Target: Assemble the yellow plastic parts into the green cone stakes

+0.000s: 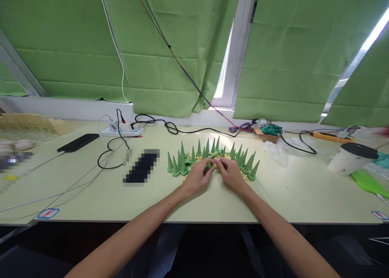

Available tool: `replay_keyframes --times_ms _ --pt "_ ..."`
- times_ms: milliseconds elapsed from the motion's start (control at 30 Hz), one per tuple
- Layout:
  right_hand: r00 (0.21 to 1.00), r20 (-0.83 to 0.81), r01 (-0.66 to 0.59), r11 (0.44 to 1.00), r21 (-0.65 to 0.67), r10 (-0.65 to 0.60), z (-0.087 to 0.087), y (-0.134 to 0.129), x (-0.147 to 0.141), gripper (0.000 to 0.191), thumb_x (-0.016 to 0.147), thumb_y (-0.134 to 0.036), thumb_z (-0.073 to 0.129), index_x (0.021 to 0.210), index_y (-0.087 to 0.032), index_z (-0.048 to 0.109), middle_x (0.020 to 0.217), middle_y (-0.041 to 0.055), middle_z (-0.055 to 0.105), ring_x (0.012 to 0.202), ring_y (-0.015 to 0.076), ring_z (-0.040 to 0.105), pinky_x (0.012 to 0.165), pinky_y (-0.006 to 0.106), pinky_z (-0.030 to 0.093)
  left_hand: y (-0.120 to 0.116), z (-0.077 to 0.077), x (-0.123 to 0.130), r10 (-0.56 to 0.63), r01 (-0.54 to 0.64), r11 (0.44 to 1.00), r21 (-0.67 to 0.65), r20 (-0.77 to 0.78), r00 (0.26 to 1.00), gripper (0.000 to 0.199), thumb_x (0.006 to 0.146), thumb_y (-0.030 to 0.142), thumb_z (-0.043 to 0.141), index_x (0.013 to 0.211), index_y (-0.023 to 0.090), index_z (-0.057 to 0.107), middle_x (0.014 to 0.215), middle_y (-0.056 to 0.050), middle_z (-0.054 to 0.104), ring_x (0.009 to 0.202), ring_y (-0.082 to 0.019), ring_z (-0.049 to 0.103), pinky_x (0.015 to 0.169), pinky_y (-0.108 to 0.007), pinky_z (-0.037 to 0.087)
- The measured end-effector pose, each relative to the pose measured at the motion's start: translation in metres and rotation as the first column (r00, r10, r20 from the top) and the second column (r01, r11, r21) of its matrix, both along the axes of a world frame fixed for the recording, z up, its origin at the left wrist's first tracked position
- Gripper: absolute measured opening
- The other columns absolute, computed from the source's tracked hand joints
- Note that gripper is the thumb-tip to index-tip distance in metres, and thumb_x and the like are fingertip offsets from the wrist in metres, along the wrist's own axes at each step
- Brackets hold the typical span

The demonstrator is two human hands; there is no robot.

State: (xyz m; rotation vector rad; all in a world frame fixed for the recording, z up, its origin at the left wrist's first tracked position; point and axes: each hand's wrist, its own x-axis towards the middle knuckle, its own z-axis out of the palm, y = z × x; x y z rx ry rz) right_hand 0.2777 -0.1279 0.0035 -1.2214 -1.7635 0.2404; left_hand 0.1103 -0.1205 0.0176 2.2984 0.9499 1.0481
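Several green pointed cones stand upright on the table in a loose arc, among them a cone (175,167) at the left and a cone (254,171) at the right. In front of them, my left hand (197,176) closes its fingers round one green cone (208,164). My right hand (232,174) meets it from the other side, thumb and fingertips pinched at a small yellowish piece (214,165), whose shape I cannot make out. A green cone (216,153) lies on its side just beyond my fingers. More small yellowish pieces show between the cones, partly hidden by my hands.
A dark phone-like slab (142,166), blurred out, lies left of the cones. Behind it are a power strip (123,129) and black cables (173,129). To the right are a small cardboard box (266,135), clear plastic bags (276,152) and a white cup (349,159) with a dark lid.
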Motion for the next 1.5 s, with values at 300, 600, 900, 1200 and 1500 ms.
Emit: replay_keyframes --times_ms 300,600,900,1200,1500 --pt "1.000 0.004 0.007 1.000 -0.017 -0.007 -0.003 0.002 0.000 0.051 0.098 -0.047 0.036 0.054 -0.020 0.039 0.050 -0.0016 0.043 0.048 0.0123 0.037 0.051 0.027 0.030 0.000 0.000 0.000 -0.034 0.034 0.999 0.009 -0.002 0.999 0.018 0.093 0.029 0.045 0.099 0.018 0.058 0.084 -0.003 0.063 0.061 -0.012 0.050 0.059 -0.027 0.039" --pt "0.997 -0.073 -0.039 0.999 -0.014 0.038 0.005 -0.004 0.000 0.034 0.099 -0.040 0.037 0.075 -0.021 0.051 0.063 -0.0008 0.055 0.054 0.0139 0.048 0.056 0.027 0.037 0.007 -0.006 0.001 0.075 -0.079 0.996 0.051 0.085 0.994 0.015 0.092 0.030 0.048 0.093 0.018 0.058 0.086 -0.003 0.064 0.058 -0.011 0.049 0.059 -0.027 0.039" --pt "0.993 -0.038 -0.112 0.993 -0.022 0.111 0.003 -0.004 0.000 0.031 0.099 -0.036 0.037 0.073 -0.021 0.046 0.063 -0.0021 0.050 0.055 0.0134 0.043 0.055 0.026 0.035 0.004 -0.004 0.000 0.044 -0.046 0.998 0.048 0.048 0.998 0.018 0.092 0.031 0.047 0.093 0.017 0.059 0.077 -0.003 0.061 0.060 -0.013 0.049 0.062 -0.028 0.041" --pt "0.999 0.036 -0.027 1.000 -0.003 0.027 -0.002 0.001 0.000 0.040 0.098 -0.040 0.036 0.062 -0.022 0.035 0.055 -0.0031 0.040 0.052 0.0131 0.034 0.052 0.027 0.027 0.001 0.000 0.000 -0.003 0.003 1.000 0.027 0.000 1.000 0.016 0.093 0.028 0.045 0.097 0.018 0.057 0.076 -0.002 0.060 0.061 -0.013 0.050 0.061 -0.027 0.039" --pt "0.999 0.028 -0.029 0.999 -0.038 0.030 -0.007 0.004 0.002 0.044 0.099 -0.043 0.032 0.061 -0.021 0.033 0.053 -0.0027 0.037 0.051 0.0137 0.033 0.053 0.029 0.025 0.002 -0.002 0.000 -0.016 0.017 0.999 0.038 -0.011 1.000 0.016 0.093 0.027 0.045 0.097 0.018 0.057 0.080 -0.002 0.061 0.062 -0.013 0.051 0.061 -0.027 0.040"
